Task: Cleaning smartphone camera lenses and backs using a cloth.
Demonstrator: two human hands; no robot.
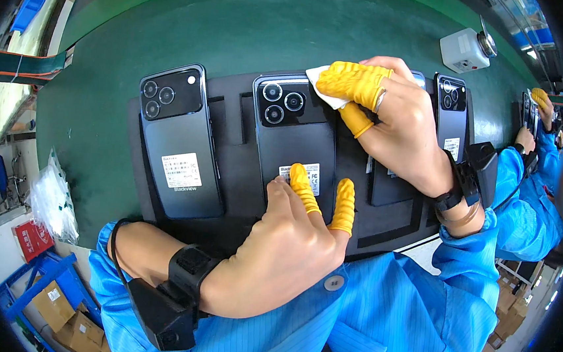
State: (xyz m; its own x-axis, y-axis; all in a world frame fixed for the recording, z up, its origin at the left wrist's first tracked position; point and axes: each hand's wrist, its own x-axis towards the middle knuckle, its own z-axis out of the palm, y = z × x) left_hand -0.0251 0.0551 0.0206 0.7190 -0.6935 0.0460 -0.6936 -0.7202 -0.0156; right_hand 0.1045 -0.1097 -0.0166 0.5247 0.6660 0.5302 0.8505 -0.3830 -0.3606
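Note:
A dark phone point(291, 139) lies back up in a black foam tray point(236, 123), its three lenses at the top left. My left hand point(286, 242) rests on its lower part, fingers apart, one fingertip in a yellow finger cot over the white label point(308, 179). My right hand point(392, 118), also in yellow finger cots, pinches a white cloth point(325, 88) against the phone's upper right corner. To the left lies a similar phone point(182, 138) with a white label. Another phone point(390, 184) is mostly hidden beneath my right hand, and one more point(449, 116) lies beyond it.
On the green table point(240, 24) a white bottle point(464, 50) with a metal top stands at the far right. Clear plastic bags point(54, 201) hang by the left edge. A co-worker in a blue sleeve point(534, 219) handles a phone at the right. Cardboard boxes point(77, 332) sit below left.

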